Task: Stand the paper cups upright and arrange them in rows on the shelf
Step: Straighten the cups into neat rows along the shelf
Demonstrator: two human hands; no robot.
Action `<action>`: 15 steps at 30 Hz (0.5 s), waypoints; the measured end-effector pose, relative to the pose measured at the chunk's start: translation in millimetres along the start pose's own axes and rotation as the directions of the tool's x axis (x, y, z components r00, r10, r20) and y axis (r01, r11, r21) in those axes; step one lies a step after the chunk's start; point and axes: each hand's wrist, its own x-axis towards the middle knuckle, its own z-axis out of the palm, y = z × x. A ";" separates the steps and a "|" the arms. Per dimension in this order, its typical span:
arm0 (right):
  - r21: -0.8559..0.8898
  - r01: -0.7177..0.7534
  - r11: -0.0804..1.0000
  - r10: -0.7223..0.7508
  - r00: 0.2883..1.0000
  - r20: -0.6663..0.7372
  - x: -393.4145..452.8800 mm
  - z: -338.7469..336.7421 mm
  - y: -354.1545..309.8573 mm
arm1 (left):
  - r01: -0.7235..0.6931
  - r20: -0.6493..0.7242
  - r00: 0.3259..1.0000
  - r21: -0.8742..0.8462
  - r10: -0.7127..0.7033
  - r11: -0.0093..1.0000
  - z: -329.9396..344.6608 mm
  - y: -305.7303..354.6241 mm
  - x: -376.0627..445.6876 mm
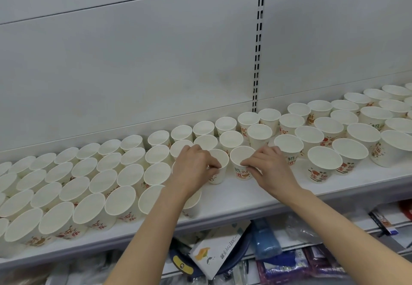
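My left hand [191,164] pinches one upright cup's [219,172] rim; my right hand [270,168] pinches the neighbouring cup [242,164] on the shelf [234,197].

There is only one view, and it sits on my head, looking forward and down. It faces the white shelf [236,197] head-on, close enough that both my forearms reach up into it from the bottom edge. My left hand [193,167] and right hand [270,168] meet near the middle of the picture. The wide lens bends the shelf edge, which climbs from lower left to upper right. The back panel [133,62] fills the upper half, and the lower shelf [223,258] shows along the bottom.
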 end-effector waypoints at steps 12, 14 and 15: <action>0.015 -0.037 0.999 0.038 0.997 -0.064 -6.2 1.4 -13.8 | 0.013 -0.183 0.982 -0.120 -0.035 0.993 20.8 4.2 -4.0; 0.017 -0.062 0.998 0.064 0.991 -0.115 -12.6 -5.8 -14.7 | 0.011 -0.241 0.969 -0.169 -0.052 0.986 22.3 11.8 -1.9; 0.015 -0.074 0.997 0.076 0.987 -0.140 -17.7 -10.8 -13.2 | 0.011 -0.256 0.965 -0.190 -0.060 0.982 22.3 18.2 0.2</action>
